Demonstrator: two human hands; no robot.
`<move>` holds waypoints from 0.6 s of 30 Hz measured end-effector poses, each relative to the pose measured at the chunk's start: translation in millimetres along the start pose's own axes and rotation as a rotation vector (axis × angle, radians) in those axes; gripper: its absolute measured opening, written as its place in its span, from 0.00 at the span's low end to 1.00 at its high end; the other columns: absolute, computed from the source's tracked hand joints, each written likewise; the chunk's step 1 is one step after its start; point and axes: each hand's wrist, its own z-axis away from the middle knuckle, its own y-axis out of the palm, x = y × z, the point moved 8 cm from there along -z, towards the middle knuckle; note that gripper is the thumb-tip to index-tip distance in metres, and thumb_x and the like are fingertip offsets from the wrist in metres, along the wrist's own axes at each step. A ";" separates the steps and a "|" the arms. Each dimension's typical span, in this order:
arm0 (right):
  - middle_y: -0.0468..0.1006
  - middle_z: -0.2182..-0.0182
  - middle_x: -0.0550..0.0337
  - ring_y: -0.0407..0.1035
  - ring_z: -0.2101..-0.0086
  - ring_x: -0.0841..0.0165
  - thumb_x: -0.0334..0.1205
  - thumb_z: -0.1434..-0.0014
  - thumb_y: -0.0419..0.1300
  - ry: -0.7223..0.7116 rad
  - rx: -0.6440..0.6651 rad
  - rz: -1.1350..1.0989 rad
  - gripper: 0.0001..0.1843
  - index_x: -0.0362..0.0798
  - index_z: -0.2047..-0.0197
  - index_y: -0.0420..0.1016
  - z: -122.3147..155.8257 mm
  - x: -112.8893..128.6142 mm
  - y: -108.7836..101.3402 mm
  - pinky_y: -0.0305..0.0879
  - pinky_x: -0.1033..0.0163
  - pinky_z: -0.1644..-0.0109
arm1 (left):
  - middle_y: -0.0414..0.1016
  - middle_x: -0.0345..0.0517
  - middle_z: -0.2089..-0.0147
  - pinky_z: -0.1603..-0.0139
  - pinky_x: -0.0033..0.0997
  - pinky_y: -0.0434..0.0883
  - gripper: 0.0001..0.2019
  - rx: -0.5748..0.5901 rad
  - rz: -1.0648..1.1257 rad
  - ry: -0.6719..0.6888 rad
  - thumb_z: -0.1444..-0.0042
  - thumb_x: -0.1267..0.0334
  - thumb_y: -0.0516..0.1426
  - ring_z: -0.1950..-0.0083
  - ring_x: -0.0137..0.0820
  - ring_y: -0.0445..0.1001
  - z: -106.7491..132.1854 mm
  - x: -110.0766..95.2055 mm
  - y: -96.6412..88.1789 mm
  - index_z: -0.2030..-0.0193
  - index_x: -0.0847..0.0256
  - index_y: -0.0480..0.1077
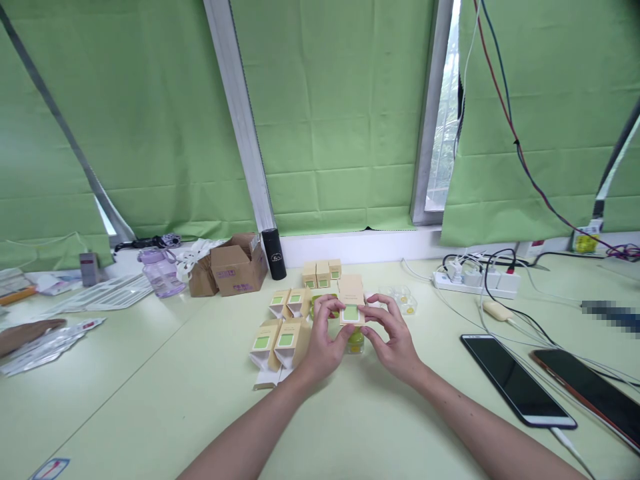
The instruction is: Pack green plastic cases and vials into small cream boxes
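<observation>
A small beige cardboard box point(351, 291) with a green square on its face is pinched between both hands above the table. My left hand point(327, 330) grips its left edge with thumb and fingers. On the opposite edge, my right hand point(393, 333) does the same. Under the box, a clear container with something yellow-green point(355, 343) is partly hidden. To the left stand open beige boxes point(287, 340) with their white flaps out, and two more boxes point(290, 303) behind them. A clear plastic tray point(404, 300) with yellow pieces lies to the right.
Farther back sit several beige boxes point(321, 273), a black tumbler point(273, 255), a brown carton point(239, 265) and a purple bottle point(160, 273). At right are a power strip point(475, 283), cables, a phone point(517, 380) and another phone point(593, 390). Packets point(50, 343) lie far left.
</observation>
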 end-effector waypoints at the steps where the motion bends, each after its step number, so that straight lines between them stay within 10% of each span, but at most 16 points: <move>1: 0.66 0.44 0.49 0.65 0.39 0.55 0.36 0.31 0.60 0.002 0.000 -0.001 0.18 0.59 0.40 0.78 0.0 -0.4 0.1 0.80 0.50 0.46 | 0.62 0.50 0.44 0.38 0.41 0.66 0.14 -0.005 -0.001 -0.002 0.33 0.51 0.60 0.38 0.41 0.65 0.0 0.7 -0.1 0.47 0.53 0.66; 18: 0.67 0.44 0.49 0.69 0.42 0.56 0.39 0.30 0.60 0.004 -0.009 0.034 0.15 0.59 0.43 0.80 -0.3 -1.8 -1.1 0.80 0.49 0.46 | 0.63 0.48 0.47 0.40 0.41 0.66 0.13 -0.035 -0.011 -0.014 0.34 0.50 0.60 0.42 0.40 0.66 -0.7 5.2 -0.5 0.50 0.53 0.67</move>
